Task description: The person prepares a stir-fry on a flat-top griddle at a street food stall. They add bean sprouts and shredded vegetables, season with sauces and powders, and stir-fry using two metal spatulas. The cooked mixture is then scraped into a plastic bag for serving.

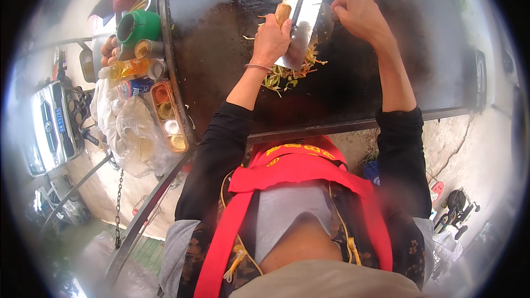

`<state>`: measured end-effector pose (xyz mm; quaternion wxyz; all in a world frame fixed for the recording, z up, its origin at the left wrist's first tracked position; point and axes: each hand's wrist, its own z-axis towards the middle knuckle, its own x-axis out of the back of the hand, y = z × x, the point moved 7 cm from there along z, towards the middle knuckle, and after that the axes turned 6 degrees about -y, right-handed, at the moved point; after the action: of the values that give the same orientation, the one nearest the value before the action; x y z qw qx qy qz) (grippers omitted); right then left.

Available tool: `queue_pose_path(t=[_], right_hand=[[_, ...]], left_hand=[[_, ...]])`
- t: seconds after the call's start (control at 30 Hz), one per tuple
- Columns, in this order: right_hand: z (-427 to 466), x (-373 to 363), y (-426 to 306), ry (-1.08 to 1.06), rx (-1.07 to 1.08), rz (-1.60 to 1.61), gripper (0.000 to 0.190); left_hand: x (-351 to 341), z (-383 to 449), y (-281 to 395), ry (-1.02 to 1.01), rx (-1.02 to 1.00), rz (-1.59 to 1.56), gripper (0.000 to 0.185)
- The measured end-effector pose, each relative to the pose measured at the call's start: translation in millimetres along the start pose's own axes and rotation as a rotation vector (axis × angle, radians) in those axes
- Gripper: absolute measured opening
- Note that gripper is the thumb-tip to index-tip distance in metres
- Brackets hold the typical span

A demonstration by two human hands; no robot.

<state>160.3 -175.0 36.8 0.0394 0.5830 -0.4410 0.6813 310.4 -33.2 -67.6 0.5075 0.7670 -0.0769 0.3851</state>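
My left hand (271, 39) grips the wooden handle (283, 14) of a flat steel trowel (306, 12). The trowel's broad blade is tilted over a heap of shredded vegetables (285, 78) on a dark iron griddle (215, 87). The blade hides part of the heap. To the right of it, my right hand (358, 14) is held with its fingers curled. Beside those fingertips is a blurred dark rounded shape (324, 25); I cannot tell whether the hand holds it. Loose shreds lie on the griddle around the trowel.
Left of the griddle's raised rim (170, 62) stand a green tub (143, 29), eggs (108, 51), an orange bottle (128, 68) and a blue-labelled bottle (134, 87). A seasoning tray (165, 111) touches the rim. Clear plastic bags (128, 132) lie beside it.
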Motion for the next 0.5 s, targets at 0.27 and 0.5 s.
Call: queue_pose_path(t=[0.27,0.5], right_hand=[[24.9,-12.5,-13.7,-0.121,0.334,-0.264,0.016],[-53.5,-15.1,-30.4,0.092,0.179,-0.215,0.018]], left_hand=[[45.3,-7.8,-69.1,0.016,0.144,-0.377,0.036],[17.7,-9.0,-21.7,0.081,0.011,-0.049,0.041]])
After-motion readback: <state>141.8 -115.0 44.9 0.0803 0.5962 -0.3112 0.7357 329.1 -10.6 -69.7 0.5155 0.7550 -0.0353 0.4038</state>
